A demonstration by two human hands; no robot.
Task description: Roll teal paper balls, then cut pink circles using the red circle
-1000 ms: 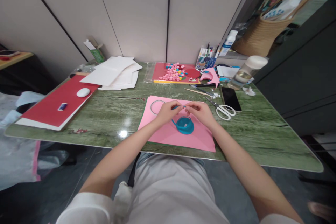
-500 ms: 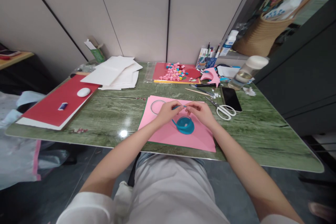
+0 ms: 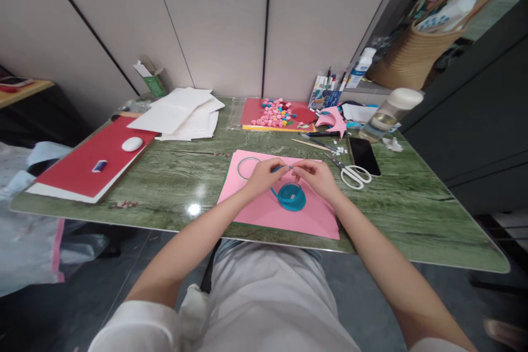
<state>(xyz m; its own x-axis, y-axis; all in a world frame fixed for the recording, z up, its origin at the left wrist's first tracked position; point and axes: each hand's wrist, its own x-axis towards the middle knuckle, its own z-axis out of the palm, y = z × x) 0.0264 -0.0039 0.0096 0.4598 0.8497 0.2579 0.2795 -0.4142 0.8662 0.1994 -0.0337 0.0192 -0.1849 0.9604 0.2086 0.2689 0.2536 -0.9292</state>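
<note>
My left hand (image 3: 264, 175) and my right hand (image 3: 315, 176) meet over a pink paper sheet (image 3: 264, 212) on the green table (image 3: 177, 181). Both pinch a thin teal paper strip (image 3: 284, 167) stretched between their fingertips. The strip runs down to a teal coil of strip (image 3: 291, 197) lying on the pink sheet just below my hands. A thin clear ring (image 3: 246, 168) lies on the sheet left of my left hand.
White scissors (image 3: 351, 174) and a black phone (image 3: 363, 155) lie to the right. At the back sit a red tray of small pink and blue pieces (image 3: 275, 113), white sheets (image 3: 181, 114), pens (image 3: 328, 88) and a bottle (image 3: 388, 113). At left lies a red board (image 3: 82, 162) with a white mouse (image 3: 132, 144).
</note>
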